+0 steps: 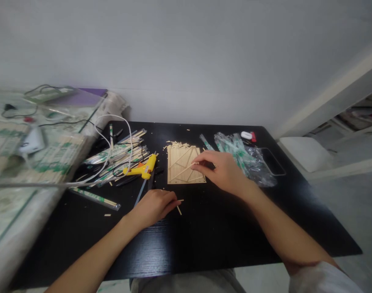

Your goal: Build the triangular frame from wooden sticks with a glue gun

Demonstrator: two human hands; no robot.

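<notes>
A square panel of pale wooden sticks [177, 158] lies flat on the table, with thinner sticks laid across it in slanting lines. Over its right side, my right hand [222, 169] pinches a thin stick between thumb and fingers; its tip is close to the panel's surface, and I cannot tell whether it touches. My left hand [158, 206] rests nearer to me on the black table, fingers closed on a short wooden stick [179, 210]. A second stick end shows at the fingertips. The yellow glue gun [145, 167] lies left of the panel.
Cut stick bits [178, 145] are piled behind the panel. Wrapped chopsticks [118, 156] and a white cable [105, 162] spread over the left. Plastic wrappers [234, 148], a phone [273, 160] and a white case [246, 135] lie on the right of the black table [216, 232].
</notes>
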